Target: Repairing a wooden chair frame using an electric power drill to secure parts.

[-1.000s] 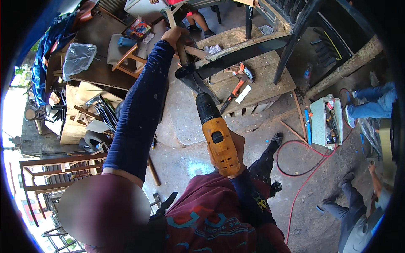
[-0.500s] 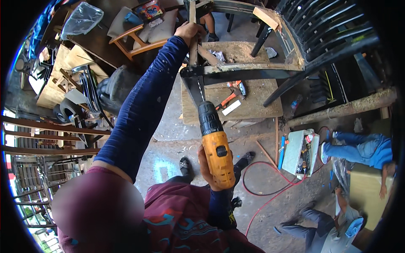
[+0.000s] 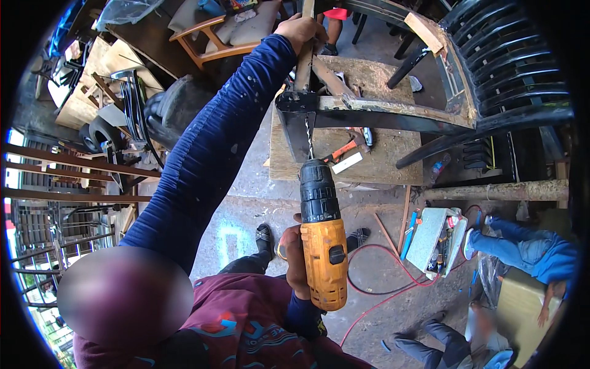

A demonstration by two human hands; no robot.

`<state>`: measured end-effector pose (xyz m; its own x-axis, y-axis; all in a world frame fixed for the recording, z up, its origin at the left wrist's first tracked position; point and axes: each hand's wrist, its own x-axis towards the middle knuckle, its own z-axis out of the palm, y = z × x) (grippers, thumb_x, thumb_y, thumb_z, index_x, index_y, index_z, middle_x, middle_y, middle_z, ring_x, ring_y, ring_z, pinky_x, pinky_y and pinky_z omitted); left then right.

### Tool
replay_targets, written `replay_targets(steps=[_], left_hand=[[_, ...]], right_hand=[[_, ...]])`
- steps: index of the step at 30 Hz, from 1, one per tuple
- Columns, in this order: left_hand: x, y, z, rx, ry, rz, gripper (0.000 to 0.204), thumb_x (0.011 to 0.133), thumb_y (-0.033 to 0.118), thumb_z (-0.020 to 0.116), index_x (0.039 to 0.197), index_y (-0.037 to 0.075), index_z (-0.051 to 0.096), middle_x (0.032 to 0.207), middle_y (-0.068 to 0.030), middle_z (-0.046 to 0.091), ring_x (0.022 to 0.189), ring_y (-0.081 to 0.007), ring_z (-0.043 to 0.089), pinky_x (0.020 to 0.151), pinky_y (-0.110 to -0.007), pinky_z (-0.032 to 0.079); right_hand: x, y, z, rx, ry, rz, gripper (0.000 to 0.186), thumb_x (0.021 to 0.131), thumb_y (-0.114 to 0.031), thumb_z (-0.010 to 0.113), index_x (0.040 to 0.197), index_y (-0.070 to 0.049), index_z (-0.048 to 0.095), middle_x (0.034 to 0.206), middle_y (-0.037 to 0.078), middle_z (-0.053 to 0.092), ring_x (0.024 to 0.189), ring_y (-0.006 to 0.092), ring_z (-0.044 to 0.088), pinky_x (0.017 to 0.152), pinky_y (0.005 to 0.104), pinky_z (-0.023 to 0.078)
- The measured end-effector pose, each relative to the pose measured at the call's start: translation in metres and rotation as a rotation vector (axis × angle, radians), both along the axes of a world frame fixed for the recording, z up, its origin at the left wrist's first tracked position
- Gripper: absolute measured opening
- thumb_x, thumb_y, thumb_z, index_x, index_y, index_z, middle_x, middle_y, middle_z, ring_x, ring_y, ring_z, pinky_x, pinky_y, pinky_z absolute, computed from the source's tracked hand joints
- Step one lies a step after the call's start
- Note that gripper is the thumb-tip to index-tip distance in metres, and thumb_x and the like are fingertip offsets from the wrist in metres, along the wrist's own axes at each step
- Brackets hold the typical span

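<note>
Gripping drill (image 3: 322, 255) in right hand (image 3: 295, 264), clasping chair frame (image 3: 387, 111) in left hand (image 3: 299, 31); apparently lining up bit (image 3: 310, 142) near left edge of table (image 3: 393, 161), probably needing straight pressure next.

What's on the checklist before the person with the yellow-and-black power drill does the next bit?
1. Right hand grips the yellow-and-black power drill: ok, fingers show along its side.
2. Long, silver, spiral metal bit sits in the drill's nose: ok.
3. Left hand is away from the bit: ok, it holds the narrow, bare wooden bar farther up.
4. Bit's tip touches the black-painted wooden chair frame: cannot tell, they overlap in this view.
5. Finger is off the trigger: cannot tell, the drill hides it.
6. Loose tools are off the flat, pale-brown wooden board: not ok, an orange-handled hammer lies there.
</note>
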<state>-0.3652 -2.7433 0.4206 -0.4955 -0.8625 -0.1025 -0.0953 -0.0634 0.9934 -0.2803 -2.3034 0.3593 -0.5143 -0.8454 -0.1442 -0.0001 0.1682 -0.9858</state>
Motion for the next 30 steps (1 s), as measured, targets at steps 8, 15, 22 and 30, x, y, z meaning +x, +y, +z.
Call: replay_targets(steps=[8,15,22,30], left_hand=[[0.005,0.004,0.005,0.12,0.081,0.008,0.049,0.076,-0.007,0.073,0.119,0.008,0.057,0.079,-0.0111,0.061,0.055,-0.0256,0.061,0.046,-0.041,0.05],[0.006,0.009,0.008,0.148,0.127,0.031,0.057,0.074,-0.01,0.074,0.124,0.008,0.056,0.077,-0.009,0.06,0.052,-0.023,0.058,0.045,-0.038,0.048],[0.005,0.016,0.012,0.12,0.114,0.061,0.044,0.086,-0.004,0.068,0.125,0.009,0.051,0.075,-0.0094,0.057,0.051,-0.0245,0.059,0.044,-0.041,0.052],[0.007,0.023,0.016,0.192,0.146,0.091,0.062,0.071,-0.012,0.075,0.126,0.01,0.058,0.078,-0.0041,0.057,0.061,-0.0183,0.057,0.052,-0.036,0.05]], right_hand=[[0.004,-0.002,0.0,-0.047,0.088,-0.115,0.012,0.084,-0.013,0.079,0.095,-0.01,0.075,0.088,0.006,0.07,0.079,0.0289,0.068,0.074,0.0462,0.053],[0.006,0.0,-0.026,-0.035,0.181,-0.142,0.01,0.085,-0.014,0.078,0.091,-0.01,0.072,0.08,0.006,0.065,0.07,0.027,0.063,0.064,0.0422,0.052],[0.002,0.006,-0.042,-0.083,0.398,-0.133,0.011,0.086,-0.015,0.076,0.089,-0.009,0.067,0.074,0.006,0.061,0.061,0.0248,0.058,0.056,0.0374,0.048],[-0.011,-0.008,-0.024,-0.312,0.624,-0.036,0.014,0.086,-0.016,0.075,0.086,-0.01,0.062,0.068,0.006,0.057,0.05,0.0222,0.053,0.047,0.0323,0.045]])
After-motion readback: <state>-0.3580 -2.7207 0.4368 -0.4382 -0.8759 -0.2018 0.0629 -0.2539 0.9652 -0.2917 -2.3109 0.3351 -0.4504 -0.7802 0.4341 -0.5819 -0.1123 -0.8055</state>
